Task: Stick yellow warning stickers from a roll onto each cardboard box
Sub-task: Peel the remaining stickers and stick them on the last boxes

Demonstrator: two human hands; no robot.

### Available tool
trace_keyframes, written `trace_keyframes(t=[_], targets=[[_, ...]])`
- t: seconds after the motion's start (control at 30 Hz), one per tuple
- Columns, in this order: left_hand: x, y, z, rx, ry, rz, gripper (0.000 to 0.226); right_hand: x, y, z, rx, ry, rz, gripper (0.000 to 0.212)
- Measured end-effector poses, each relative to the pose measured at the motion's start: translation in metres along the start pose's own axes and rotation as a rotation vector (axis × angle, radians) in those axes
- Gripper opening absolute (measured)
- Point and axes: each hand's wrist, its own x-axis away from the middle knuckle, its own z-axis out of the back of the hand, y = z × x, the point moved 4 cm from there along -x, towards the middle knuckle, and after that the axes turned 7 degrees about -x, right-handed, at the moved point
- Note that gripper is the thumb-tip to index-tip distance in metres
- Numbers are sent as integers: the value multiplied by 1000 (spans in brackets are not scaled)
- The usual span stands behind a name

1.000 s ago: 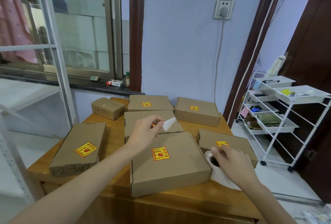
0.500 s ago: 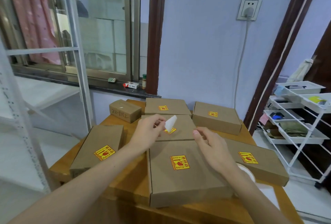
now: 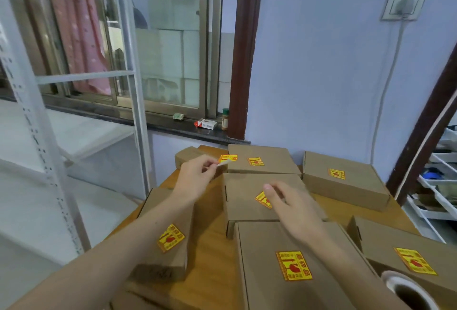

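Note:
Several brown cardboard boxes lie on the wooden table (image 3: 210, 260). Yellow stickers show on the left box (image 3: 171, 237), the front box (image 3: 294, 265), the right box (image 3: 415, 260), the middle box (image 3: 262, 199) and two back boxes (image 3: 256, 161) (image 3: 336, 173). My left hand (image 3: 195, 178) pinches a yellow sticker (image 3: 227, 158) with a white strip, held over the small back-left box (image 3: 188, 157), whose top shows no sticker. My right hand (image 3: 291, 205) hovers over the middle box (image 3: 244, 186), fingers loose, holding nothing. The sticker roll (image 3: 408, 292) stands at the bottom right.
A white metal shelf frame (image 3: 49, 161) stands to the left of the table. The window sill (image 3: 173, 126) behind holds a small packet and a bottle. A white wire rack (image 3: 442, 186) stands at the right, and a cable hangs from the wall socket (image 3: 403, 0).
My left hand moved from over the middle box to the small back-left box. My right hand left the roll and came over the middle box, which now shows a sticker.

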Motion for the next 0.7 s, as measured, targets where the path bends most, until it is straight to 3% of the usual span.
trace_keyframes(t=[0.3,0.53,0.7], targets=[[-62,-69,-19,-108,52,198,27,-18,2,-3,3,-81,-7,35],[-77,-83,-38,-271,-80,201,37,-29,2,-6,-15,-103,-3,33],[-79,-83,-41,-484,-105,117,20,-30,1,-10,16,-128,19,34]])
